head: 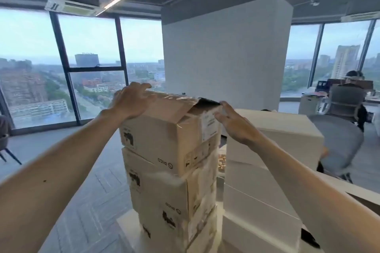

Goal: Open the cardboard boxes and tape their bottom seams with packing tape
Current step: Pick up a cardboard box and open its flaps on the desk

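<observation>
Pressing the left grip (131, 99) flat on the far left top corner of the uppermost cardboard box (164, 135), fingers laid over the edge, nothing clasped. Holding the right grip (232, 123) open, fingers spread, at the box's right end by a lifted flap (205, 101) and white label (209, 127); contact hard to tell. Topping a stack of brown boxes (160, 191), just beside white boxes (277, 129).

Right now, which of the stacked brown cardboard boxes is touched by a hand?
The topmost brown cardboard box: the left hand rests on its taped top; the lower boxes are untouched.
</observation>
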Demonstrator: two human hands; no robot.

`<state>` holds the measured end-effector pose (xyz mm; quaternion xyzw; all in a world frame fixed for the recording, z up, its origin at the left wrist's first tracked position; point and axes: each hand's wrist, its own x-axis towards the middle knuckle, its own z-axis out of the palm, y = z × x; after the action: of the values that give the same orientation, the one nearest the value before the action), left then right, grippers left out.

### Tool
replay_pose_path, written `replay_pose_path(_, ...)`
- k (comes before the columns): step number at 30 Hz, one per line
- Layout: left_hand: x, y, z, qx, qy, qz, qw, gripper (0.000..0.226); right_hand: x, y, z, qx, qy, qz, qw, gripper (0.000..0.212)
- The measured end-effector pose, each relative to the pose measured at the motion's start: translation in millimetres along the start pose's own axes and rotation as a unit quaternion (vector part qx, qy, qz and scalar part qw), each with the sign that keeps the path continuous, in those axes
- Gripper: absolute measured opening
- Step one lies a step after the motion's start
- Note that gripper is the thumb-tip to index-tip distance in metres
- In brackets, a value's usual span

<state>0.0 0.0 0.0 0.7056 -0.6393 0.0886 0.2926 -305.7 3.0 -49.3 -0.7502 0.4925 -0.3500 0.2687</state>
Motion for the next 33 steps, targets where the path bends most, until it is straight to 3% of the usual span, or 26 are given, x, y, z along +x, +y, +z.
replay_pose_path(4,39.6,-43.5,6.2,-0.027,-0.064,-0.033,0.997,0.083,36.3,-21.8,34.2,0.024,0.031,0.05,0.998,0.066)
replay_pose_path(9,94.3,-71.7,32.9,-0.044,-0.108,-0.016,0.993,0.063,60.9,-27.2,50.7,0.054,0.055,0.097,0.992,0.064)
replay_pose_path(13,124.5,-77.8,48.1,-0.047,-0.154,-0.013,0.987,0.068,65.1,-33.6,49.4,0.086,0.066,0.121,0.987,0.05)
replay_pose_path(16,141.6,-80.0,58.2,-0.038,-0.185,-0.015,0.982,0.072,66.2,-34.9,47.8,0.117,0.076,0.141,0.98,0.054)
replay_pose_path(22,148.8,-76.4,69.6,-0.034,-0.237,-0.016,0.971,0.068,71.2,-30.6,56.8,0.071,0.059,0.153,0.984,0.054)
replay_pose_path(33,108.9,-73.2,39.6,-0.085,-0.14,-0.048,0.985,0.076,59.9,-34.3,65.8,0.138,0.072,0.106,0.982,0.047)
